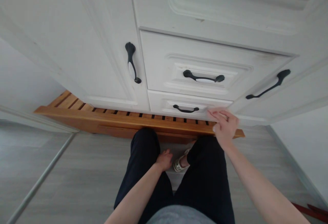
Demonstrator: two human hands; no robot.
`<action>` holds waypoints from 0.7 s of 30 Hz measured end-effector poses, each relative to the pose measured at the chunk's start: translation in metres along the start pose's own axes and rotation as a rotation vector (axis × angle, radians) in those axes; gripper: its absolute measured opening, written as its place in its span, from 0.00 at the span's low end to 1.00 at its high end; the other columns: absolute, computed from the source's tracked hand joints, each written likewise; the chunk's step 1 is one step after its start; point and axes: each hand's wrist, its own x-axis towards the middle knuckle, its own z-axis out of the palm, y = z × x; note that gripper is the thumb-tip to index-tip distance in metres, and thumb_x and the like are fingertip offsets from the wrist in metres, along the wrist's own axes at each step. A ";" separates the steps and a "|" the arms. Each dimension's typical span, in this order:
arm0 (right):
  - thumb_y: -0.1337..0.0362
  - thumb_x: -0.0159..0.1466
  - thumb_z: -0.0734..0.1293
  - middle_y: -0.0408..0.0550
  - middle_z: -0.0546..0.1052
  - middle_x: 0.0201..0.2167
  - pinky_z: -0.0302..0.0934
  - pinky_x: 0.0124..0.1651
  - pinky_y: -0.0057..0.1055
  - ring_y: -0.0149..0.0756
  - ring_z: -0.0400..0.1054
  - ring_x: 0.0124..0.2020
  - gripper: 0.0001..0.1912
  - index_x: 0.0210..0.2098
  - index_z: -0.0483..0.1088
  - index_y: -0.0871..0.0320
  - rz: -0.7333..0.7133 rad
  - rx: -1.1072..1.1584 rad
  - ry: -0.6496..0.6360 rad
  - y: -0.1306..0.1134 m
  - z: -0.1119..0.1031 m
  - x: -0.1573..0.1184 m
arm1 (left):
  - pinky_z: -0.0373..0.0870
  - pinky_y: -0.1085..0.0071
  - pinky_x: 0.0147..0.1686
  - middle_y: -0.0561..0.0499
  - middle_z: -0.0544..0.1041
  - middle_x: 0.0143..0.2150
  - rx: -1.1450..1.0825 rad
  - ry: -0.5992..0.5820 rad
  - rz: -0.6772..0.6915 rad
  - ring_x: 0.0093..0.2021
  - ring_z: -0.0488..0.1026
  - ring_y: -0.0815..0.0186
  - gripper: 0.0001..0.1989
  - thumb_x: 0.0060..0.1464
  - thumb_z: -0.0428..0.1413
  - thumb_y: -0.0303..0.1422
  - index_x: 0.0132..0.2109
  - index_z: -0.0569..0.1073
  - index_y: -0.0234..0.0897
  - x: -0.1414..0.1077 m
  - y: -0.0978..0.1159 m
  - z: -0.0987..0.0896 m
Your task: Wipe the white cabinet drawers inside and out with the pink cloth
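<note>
My right hand (226,124) is closed on a thin, pale pinkish cloth (211,112), partly blurred. It presses this against the right end of the low white drawer (156,99), beside that drawer's dark handle (186,109). My left hand (164,159) rests against the inside of my left thigh, holding nothing, with its fingers loosely bent and partly hidden. Above the low drawer is a larger white drawer (153,63) with a dark and white handle (203,77). Both drawers are closed.
White cabinet doors flank the drawers, with a left handle (132,63) and a right handle (269,85). A slatted wooden bench (115,121) stands between my knees and the cabinet. Grey floor (89,176) lies below, with a metal strip (43,176) at left.
</note>
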 end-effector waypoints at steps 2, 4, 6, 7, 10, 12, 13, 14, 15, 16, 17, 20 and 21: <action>0.71 0.66 0.64 0.51 0.74 0.52 0.59 0.57 0.46 0.46 0.66 0.55 0.17 0.47 0.80 0.48 -0.149 0.152 0.021 -0.057 0.006 0.027 | 0.69 0.48 0.60 0.43 0.70 0.64 0.006 -0.024 -0.005 0.62 0.69 0.54 0.17 0.65 0.58 0.39 0.57 0.73 0.37 0.002 -0.001 0.002; 0.66 0.70 0.65 0.46 0.74 0.52 0.58 0.59 0.44 0.43 0.66 0.55 0.17 0.53 0.77 0.40 -0.277 0.266 0.054 -0.120 0.019 0.055 | 0.71 0.50 0.58 0.44 0.73 0.60 0.017 -0.051 -0.012 0.58 0.72 0.56 0.16 0.65 0.58 0.40 0.55 0.74 0.37 0.002 -0.002 0.004; 0.65 0.73 0.62 0.42 0.74 0.56 0.55 0.61 0.42 0.41 0.64 0.58 0.22 0.61 0.70 0.35 -0.479 0.316 -0.028 -0.173 0.034 0.080 | 0.72 0.51 0.57 0.44 0.75 0.57 0.027 -0.066 -0.013 0.56 0.74 0.57 0.16 0.66 0.58 0.40 0.55 0.74 0.37 0.002 -0.004 0.004; 0.66 0.74 0.60 0.40 0.74 0.58 0.55 0.62 0.41 0.39 0.63 0.60 0.23 0.63 0.68 0.35 -0.580 0.288 -0.093 -0.192 0.041 0.090 | 0.72 0.51 0.57 0.44 0.75 0.57 0.030 -0.066 -0.010 0.56 0.74 0.57 0.16 0.66 0.58 0.40 0.55 0.74 0.37 0.002 -0.005 0.003; 0.69 0.76 0.54 0.37 0.71 0.63 0.55 0.61 0.38 0.35 0.59 0.64 0.23 0.63 0.67 0.42 -0.758 0.219 -0.242 -0.216 0.056 0.107 | 0.72 0.51 0.57 0.44 0.75 0.58 0.030 -0.049 -0.002 0.57 0.73 0.57 0.17 0.66 0.57 0.40 0.57 0.73 0.37 0.003 -0.005 0.001; 0.71 0.75 0.53 0.37 0.70 0.65 0.54 0.62 0.38 0.33 0.57 0.66 0.24 0.64 0.66 0.44 -0.799 0.208 -0.304 -0.205 0.059 0.108 | 0.72 0.51 0.57 0.44 0.75 0.58 0.027 -0.045 -0.009 0.57 0.74 0.57 0.16 0.66 0.57 0.40 0.56 0.73 0.37 0.004 -0.005 0.000; 0.71 0.75 0.54 0.37 0.69 0.66 0.54 0.62 0.38 0.33 0.57 0.66 0.24 0.65 0.66 0.44 -0.803 0.214 -0.322 -0.193 0.058 0.106 | 0.73 0.52 0.57 0.44 0.75 0.57 0.025 -0.047 -0.013 0.56 0.74 0.58 0.16 0.66 0.57 0.40 0.56 0.73 0.37 0.004 -0.005 -0.001; 0.71 0.75 0.56 0.37 0.70 0.65 0.55 0.63 0.39 0.34 0.57 0.66 0.24 0.64 0.66 0.42 -0.793 0.222 -0.332 -0.178 0.056 0.104 | 0.73 0.52 0.57 0.44 0.75 0.57 0.022 -0.052 -0.015 0.56 0.74 0.58 0.16 0.66 0.57 0.40 0.56 0.73 0.37 0.004 -0.005 -0.001; 0.70 0.74 0.57 0.37 0.71 0.64 0.55 0.62 0.39 0.34 0.58 0.65 0.24 0.64 0.66 0.40 -0.775 0.229 -0.337 -0.159 0.053 0.100 | 0.73 0.52 0.56 0.44 0.75 0.57 0.017 -0.058 -0.014 0.55 0.75 0.58 0.16 0.66 0.57 0.40 0.56 0.73 0.37 0.004 -0.005 -0.001; 0.70 0.74 0.59 0.37 0.72 0.63 0.56 0.62 0.40 0.35 0.59 0.64 0.24 0.63 0.67 0.38 -0.749 0.230 -0.337 -0.138 0.049 0.096 | 0.73 0.52 0.56 0.45 0.76 0.57 0.012 -0.064 -0.010 0.55 0.75 0.58 0.16 0.66 0.57 0.40 0.56 0.73 0.37 0.004 -0.005 0.000; 0.69 0.73 0.60 0.36 0.73 0.62 0.56 0.61 0.40 0.36 0.60 0.64 0.25 0.63 0.66 0.35 -0.710 0.219 -0.335 -0.115 0.045 0.091 | 0.73 0.52 0.57 0.45 0.75 0.57 0.007 -0.069 -0.007 0.55 0.75 0.58 0.16 0.66 0.57 0.40 0.56 0.73 0.37 0.003 -0.005 0.000; 0.66 0.73 0.62 0.38 0.75 0.60 0.55 0.61 0.44 0.40 0.63 0.60 0.24 0.62 0.68 0.31 -0.534 0.095 -0.314 -0.043 0.031 0.073 | 0.72 0.51 0.58 0.45 0.75 0.57 0.000 -0.078 -0.004 0.56 0.74 0.57 0.16 0.66 0.57 0.40 0.56 0.73 0.37 0.002 -0.005 0.000; 0.64 0.72 0.63 0.40 0.75 0.59 0.54 0.62 0.45 0.41 0.63 0.59 0.22 0.60 0.70 0.31 -0.466 0.044 -0.320 -0.022 0.027 0.067 | 0.72 0.51 0.58 0.45 0.75 0.57 0.001 -0.081 -0.006 0.56 0.74 0.57 0.16 0.66 0.57 0.40 0.56 0.73 0.37 0.001 -0.004 -0.001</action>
